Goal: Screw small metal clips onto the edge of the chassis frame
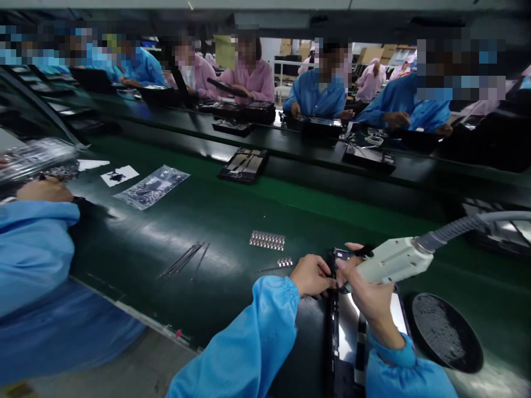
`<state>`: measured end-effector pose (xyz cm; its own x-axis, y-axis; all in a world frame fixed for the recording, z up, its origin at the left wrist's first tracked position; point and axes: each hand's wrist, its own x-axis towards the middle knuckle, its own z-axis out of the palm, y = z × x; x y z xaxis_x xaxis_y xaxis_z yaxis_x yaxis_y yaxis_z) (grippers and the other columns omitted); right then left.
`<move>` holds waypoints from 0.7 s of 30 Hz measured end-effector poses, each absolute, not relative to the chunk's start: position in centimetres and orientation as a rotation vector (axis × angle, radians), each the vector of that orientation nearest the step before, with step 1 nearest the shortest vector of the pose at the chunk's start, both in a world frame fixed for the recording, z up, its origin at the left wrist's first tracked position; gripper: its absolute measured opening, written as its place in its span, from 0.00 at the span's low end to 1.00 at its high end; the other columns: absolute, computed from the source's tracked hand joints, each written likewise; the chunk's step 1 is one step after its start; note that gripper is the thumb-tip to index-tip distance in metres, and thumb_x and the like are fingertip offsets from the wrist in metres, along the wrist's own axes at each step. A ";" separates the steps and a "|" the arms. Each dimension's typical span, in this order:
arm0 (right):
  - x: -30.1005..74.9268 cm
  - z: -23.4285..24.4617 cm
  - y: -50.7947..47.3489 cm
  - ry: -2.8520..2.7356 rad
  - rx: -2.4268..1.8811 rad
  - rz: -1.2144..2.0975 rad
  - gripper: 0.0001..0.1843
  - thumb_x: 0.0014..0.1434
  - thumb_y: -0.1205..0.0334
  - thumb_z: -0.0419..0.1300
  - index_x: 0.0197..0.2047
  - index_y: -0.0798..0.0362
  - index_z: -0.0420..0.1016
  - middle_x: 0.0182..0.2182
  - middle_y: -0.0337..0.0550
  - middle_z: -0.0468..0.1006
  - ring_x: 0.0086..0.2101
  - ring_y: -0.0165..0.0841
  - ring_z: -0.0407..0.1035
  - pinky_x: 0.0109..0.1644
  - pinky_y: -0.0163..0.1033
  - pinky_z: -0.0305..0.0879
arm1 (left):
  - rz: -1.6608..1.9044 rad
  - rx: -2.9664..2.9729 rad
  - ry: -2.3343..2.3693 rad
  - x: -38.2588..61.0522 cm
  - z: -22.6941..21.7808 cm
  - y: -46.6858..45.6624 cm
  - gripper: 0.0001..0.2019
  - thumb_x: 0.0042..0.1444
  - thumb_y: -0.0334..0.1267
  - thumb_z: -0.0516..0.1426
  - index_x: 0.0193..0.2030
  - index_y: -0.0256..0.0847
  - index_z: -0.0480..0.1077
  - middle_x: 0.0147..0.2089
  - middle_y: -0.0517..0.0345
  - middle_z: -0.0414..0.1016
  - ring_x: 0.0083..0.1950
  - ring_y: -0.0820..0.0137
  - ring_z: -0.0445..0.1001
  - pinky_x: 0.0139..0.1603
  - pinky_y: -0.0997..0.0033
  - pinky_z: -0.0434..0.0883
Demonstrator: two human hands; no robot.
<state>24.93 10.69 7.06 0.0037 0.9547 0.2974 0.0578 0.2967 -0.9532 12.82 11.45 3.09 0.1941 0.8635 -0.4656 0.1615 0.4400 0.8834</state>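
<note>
My right hand (371,298) is wrapped round a pale green electric screwdriver (392,262) with a grey ribbed cable; its tip is hidden behind my fingers. Below it lies a flat black-framed electronic device (335,331) with shiny silver panels. At the device's upper left edge, my left hand (313,275) has its fingers bent and pressed together; whatever they pinch is hidden. Just left of that hand lie a small strip of metal parts (285,262) and a larger sheet of similar parts (267,240).
To the right sits a round black dish (446,331) of small parts. Thin dark strips (182,261), a clear bag (152,187) and another device (244,165) lie on the green bench. A co-worker's sleeve (35,243) is at left; several people work across the bench.
</note>
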 end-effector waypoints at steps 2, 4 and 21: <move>24.8 7.0 10.7 -1.358 -1.035 0.950 0.12 0.53 0.60 0.66 0.39 0.50 0.68 0.14 0.30 0.69 0.16 0.30 0.65 0.25 0.40 0.66 | 0.634 1.027 1.301 12.8 3.3 11.4 0.11 0.45 0.29 0.65 0.31 0.36 0.65 0.21 0.66 0.69 0.17 0.77 0.71 0.15 0.83 0.67; 24.7 6.9 10.7 -1.349 -1.045 0.954 0.13 0.53 0.59 0.67 0.38 0.50 0.68 0.14 0.29 0.69 0.16 0.30 0.65 0.25 0.40 0.66 | 0.631 1.026 1.299 12.8 3.3 11.5 0.10 0.45 0.29 0.64 0.31 0.36 0.66 0.21 0.65 0.70 0.17 0.78 0.71 0.16 0.83 0.67; 23.6 7.0 10.0 -1.268 -1.066 0.982 0.15 0.50 0.59 0.63 0.41 0.51 0.69 0.19 0.31 0.68 0.19 0.30 0.66 0.26 0.38 0.70 | 0.676 1.126 1.281 12.0 3.3 11.6 0.10 0.43 0.34 0.64 0.27 0.37 0.65 0.18 0.68 0.68 0.17 0.76 0.70 0.13 0.82 0.65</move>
